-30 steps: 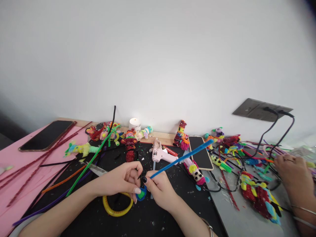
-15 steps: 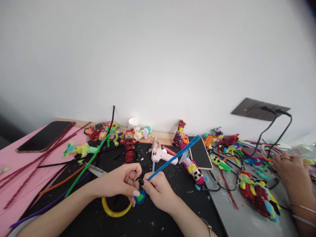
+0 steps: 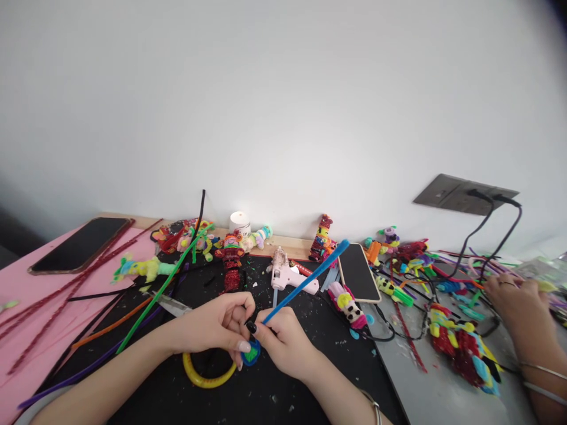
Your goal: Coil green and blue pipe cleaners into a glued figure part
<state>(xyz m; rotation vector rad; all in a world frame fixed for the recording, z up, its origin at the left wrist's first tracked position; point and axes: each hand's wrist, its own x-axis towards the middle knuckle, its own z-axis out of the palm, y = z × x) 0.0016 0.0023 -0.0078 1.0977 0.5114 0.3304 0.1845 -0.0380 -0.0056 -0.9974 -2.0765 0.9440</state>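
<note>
My left hand [image 3: 215, 324] is closed, its thumb and fingers pinching a small round coil [image 3: 252, 355] with a blue rim and a green middle. Close beside it, my right hand [image 3: 287, 347] grips a blue pipe cleaner [image 3: 310, 278], whose free length slants up to the right. Where the pipe cleaner meets the coil is hidden by my fingers. Partly under my left hand lies a yellow ring [image 3: 208, 382] on the black mat [image 3: 328, 392]. Behind my hands rests a pink and white glue gun [image 3: 290, 277].
Green pipe cleaner [image 3: 146, 313] and scissors [image 3: 172, 304] lie left, near a phone [image 3: 82, 245] on pink sheet. A white-framed phone [image 3: 359, 273], pipe-cleaner figures [image 3: 349, 307] and cables [image 3: 469, 236] sit right. A co-worker's hand [image 3: 516, 304] reaches in at far right.
The free end of the blue pipe cleaner has swung slightly left. My hands have stayed almost in place. At the right, the co-worker's hand has shifted a little left.
</note>
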